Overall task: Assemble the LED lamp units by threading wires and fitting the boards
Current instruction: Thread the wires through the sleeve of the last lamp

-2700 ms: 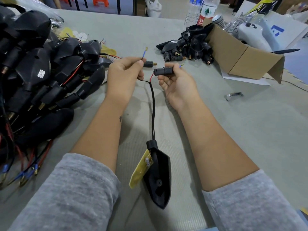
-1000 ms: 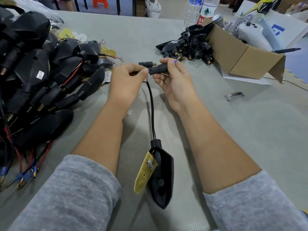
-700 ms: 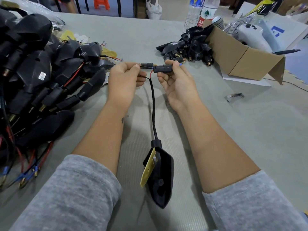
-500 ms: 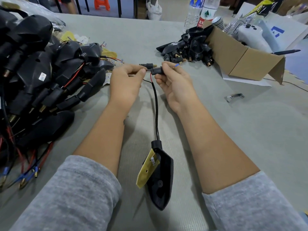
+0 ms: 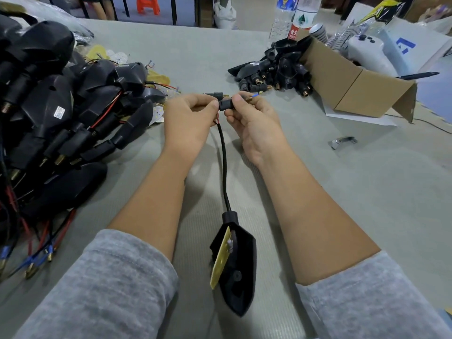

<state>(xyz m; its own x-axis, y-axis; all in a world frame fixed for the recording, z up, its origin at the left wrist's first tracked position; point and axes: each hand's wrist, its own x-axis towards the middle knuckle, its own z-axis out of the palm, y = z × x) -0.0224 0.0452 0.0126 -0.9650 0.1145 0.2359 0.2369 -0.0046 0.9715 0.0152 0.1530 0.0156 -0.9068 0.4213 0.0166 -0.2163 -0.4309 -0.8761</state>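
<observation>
Grey ribbed table mat [image 5: 367, 204], work surface. Item: black shield-shaped plastic lamp housing [image 5: 238, 270], lying between my forearms, thin yellow circuit board [image 5: 221, 259] tilted against its left edge. Black sheathed cable [image 5: 223, 167] runs from housing up to my hands. My left hand [image 5: 188, 123]: closed, pinching the wire ends. My right hand [image 5: 254, 126]: closed around short black rubber sleeve [image 5: 226, 104], blue wire tip [image 5: 255, 94] protruding. Left: heap of finished black lamp units [image 5: 61, 118]. Far right: brown cardboard box [image 5: 354, 86].
</observation>
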